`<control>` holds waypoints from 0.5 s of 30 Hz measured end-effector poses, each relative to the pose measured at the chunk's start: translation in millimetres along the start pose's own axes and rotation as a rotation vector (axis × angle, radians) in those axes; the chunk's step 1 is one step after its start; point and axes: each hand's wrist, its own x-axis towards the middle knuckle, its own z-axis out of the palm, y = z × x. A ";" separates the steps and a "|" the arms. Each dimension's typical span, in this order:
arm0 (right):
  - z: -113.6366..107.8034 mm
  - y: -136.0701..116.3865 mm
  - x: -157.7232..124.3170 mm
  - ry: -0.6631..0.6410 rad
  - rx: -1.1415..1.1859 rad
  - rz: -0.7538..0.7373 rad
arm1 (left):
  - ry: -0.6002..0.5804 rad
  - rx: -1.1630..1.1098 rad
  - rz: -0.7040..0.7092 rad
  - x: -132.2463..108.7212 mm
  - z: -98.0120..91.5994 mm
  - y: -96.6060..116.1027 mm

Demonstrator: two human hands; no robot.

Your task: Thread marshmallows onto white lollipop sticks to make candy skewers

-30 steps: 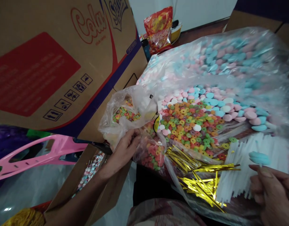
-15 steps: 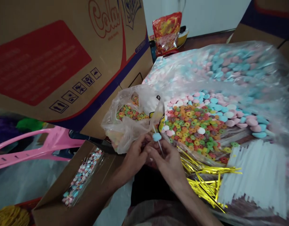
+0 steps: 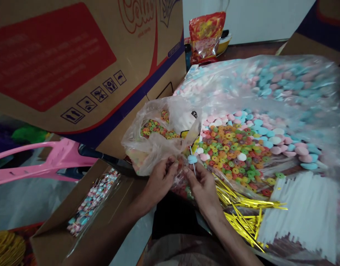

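In my right hand point(image 3: 201, 184) is a white stick carrying a round blue candy point(image 3: 192, 159), its upper end poking out above the candy. My left hand point(image 3: 161, 177) is closed just beside it, thumb and fingertips pinched; what they hold is too small to make out. Something thin and clear seems to lie between the two hands. Right of them is a heap of ring candies point(image 3: 230, 151) in green, orange and red. Behind my left hand stands an open clear bag point(image 3: 136, 147) with more ring candies.
A big clear bag point(image 3: 241, 98) of pink, blue and white candies spreads behind. Gold twist ties point(image 3: 243, 201) and white sticks point(image 3: 301, 214) lie at the right. At left are an open carton point(image 3: 114, 210) with packed candies, a pink plastic frame point(image 3: 61, 159) and a tall cardboard box point(image 3: 136, 66).
My hands have drawn slightly apart, the left no longer touching the right. The blue candy stays on the stick in my right hand. The whole view has shifted a little.
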 end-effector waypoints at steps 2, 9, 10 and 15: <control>0.4 -0.4 1.3 -0.034 0.041 0.049 | 0.014 -0.031 -0.024 0.1 -0.7 0.1; 2.8 -22.8 -0.5 0.007 0.012 -0.013 | -0.028 -0.178 -0.002 -2.0 -7.0 15.7; 2.5 -29.7 -0.4 0.001 0.017 -0.033 | -0.044 -0.206 0.013 -2.2 -9.3 21.6; -0.9 -62.3 2.5 -0.018 0.001 -0.096 | -0.112 -0.281 0.110 -2.9 -20.3 61.1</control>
